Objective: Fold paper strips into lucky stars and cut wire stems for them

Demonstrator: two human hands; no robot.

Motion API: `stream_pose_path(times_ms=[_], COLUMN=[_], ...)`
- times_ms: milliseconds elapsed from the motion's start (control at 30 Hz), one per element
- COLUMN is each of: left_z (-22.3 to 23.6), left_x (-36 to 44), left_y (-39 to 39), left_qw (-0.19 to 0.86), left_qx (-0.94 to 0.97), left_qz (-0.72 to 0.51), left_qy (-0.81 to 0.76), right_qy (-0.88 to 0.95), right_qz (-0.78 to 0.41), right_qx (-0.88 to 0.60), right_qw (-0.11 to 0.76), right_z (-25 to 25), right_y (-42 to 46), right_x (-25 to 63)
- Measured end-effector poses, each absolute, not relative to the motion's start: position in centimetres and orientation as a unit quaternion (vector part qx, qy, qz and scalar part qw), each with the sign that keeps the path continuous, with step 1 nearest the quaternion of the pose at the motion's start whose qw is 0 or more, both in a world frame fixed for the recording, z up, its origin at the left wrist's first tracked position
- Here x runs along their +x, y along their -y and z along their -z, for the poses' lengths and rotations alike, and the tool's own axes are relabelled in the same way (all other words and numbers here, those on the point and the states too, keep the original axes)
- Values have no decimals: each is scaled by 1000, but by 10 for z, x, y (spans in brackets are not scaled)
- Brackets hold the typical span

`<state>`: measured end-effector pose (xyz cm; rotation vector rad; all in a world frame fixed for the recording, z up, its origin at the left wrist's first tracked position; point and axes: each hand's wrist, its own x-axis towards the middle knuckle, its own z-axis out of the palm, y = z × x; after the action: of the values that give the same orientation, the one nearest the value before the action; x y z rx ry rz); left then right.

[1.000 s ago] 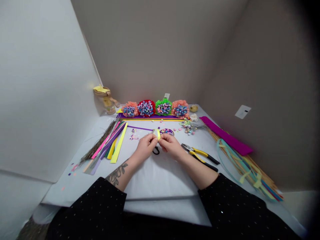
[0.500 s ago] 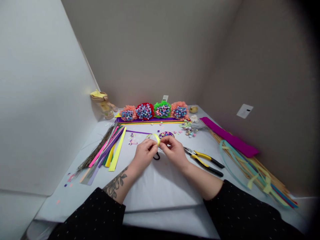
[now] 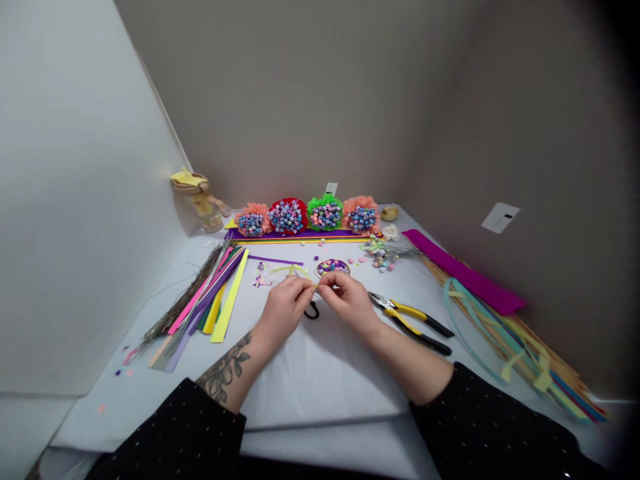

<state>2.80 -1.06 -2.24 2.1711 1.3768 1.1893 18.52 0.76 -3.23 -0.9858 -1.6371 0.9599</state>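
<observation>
My left hand [image 3: 283, 308] and my right hand [image 3: 349, 305] meet over the middle of the table, thumbs and forefingers pinched. Between the fingertips is a narrow yellow paper strip [image 3: 293, 270]; most of it is hidden, and a pale length shows beyond the left fingers. Under the hands a black loop [image 3: 313, 311], which looks like a scissors handle, lies partly covered. Just past my fingertips sits a small round dish [image 3: 333, 266] of purple, pink and yellow folded paper pieces. A purple strip [image 3: 276, 260] lies beyond my left hand.
Colored paper strips [image 3: 230, 303] and thin wire stems [image 3: 183, 290] lie left. Pliers [image 3: 410, 320] with yellow-black handles rest right, near long sticks and ribbons [image 3: 505, 340] and a magenta sheet [image 3: 463, 270]. Several paper bouquets [image 3: 289, 217] line the back; a jar [image 3: 207, 213] stands back left.
The yellow strip's upright loop above my fingertips has gone down; only a small part shows between them, with a length behind the left hand. Both hands stay pinched together. The view has shifted slightly.
</observation>
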Motion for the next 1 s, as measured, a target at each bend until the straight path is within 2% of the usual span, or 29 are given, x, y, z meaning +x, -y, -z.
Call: stream_pose_path(times_ms=[133, 300, 400, 533, 633, 767, 1000], left_z=[23, 32, 36, 33, 32, 35, 35], left_x=[30, 36, 41, 43, 40, 37, 38], left_y=[11, 9, 8, 7, 6, 7, 7], left_qw=[212, 382, 416, 436, 375, 316, 321], left_qx=[714, 735, 685, 611, 622, 643, 641], left_qz=[-424, -308, -368, -467, -523, -518, -518], left_qy=[-515, -469, -472, -467, -446, -466, -467], right_qy=[601, 416, 338, 297, 298, 290, 290], right_qz=[-512, -724, -795, -797, -795, -795, -783], right_qx=[-390, -275, -222, -247, -268, -287, -316], right_qw=[473, 477, 452, 465, 455, 449, 451], right_z=[35, 33, 28, 25, 27, 27, 23], right_y=[-14, -19, -19, -17, -13, -9, -6], right_x=[184, 185, 187, 185, 181, 175, 174])
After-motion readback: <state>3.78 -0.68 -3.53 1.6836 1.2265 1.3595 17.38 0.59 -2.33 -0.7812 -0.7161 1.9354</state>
